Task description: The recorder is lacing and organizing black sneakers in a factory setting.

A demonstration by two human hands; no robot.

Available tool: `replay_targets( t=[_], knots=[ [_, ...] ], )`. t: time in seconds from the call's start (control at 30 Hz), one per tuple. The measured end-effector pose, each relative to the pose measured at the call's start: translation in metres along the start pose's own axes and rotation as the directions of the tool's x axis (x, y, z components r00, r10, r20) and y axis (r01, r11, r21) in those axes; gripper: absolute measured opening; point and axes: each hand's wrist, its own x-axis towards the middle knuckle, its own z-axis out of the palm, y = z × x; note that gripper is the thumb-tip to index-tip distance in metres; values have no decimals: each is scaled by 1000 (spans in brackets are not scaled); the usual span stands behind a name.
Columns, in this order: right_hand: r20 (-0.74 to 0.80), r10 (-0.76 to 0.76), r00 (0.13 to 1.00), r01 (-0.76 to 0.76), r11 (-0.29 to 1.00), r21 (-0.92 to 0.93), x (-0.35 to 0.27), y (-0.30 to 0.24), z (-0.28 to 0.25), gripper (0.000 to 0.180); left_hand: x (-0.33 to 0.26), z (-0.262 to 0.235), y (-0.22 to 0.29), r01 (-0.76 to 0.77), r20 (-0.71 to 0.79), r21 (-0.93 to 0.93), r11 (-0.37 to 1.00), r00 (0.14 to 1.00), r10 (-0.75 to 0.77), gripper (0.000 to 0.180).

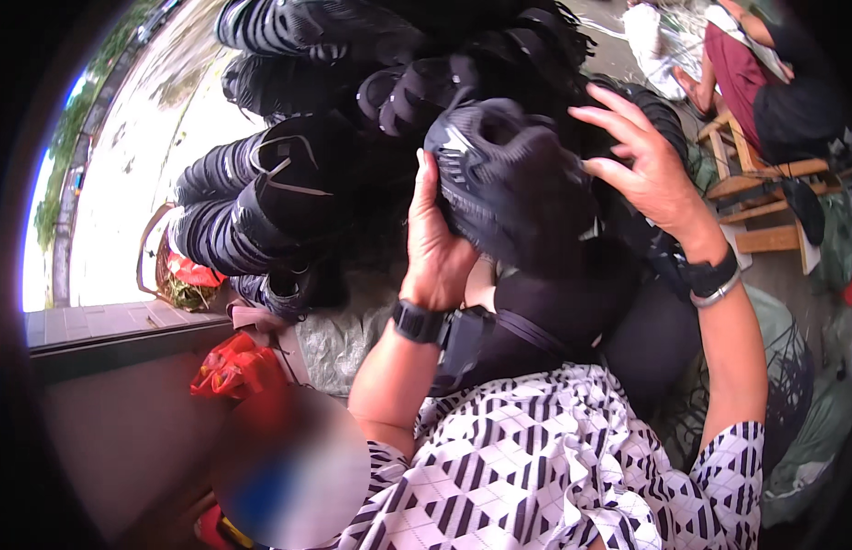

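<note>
In front of me, above my lap, my left hand [437, 247] grips a black ribbed shoe upper [522, 206] from its left side and underneath, thumb pointing up along it. White marks show on the upper's left side, and its dark opening faces up. My right hand [641, 170] is raised just right of the upper with fingers spread and nothing in them. It appears apart from the upper, whose right side is smeared by motion. Beyond lie nested stacks of similar black uppers [233, 234], one with a pale lace [281, 167] hanging loose.
Red plastic bags [238, 367] lie at the left, near a low wall ledge [123, 321]. Crumpled clear plastic sheeting [343, 344] is by my left forearm. Far right, another person [733, 73] sits near a wooden stool [765, 197]. Dark cords [765, 367] lie right of my lap.
</note>
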Motion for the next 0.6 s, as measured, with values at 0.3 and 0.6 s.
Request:
replay_targets(
  t=[0.3,0.6],
  knots=[
    [190,516,835,-548,810,207,-70,67,-19,37,75,-218,-25,-214,-826,-108,971,563,33,47],
    [187,640,746,-645,763,-42,-101,32,-39,43,103,-288,-7,-399,-808,43,916,525,266,40]
  ],
)
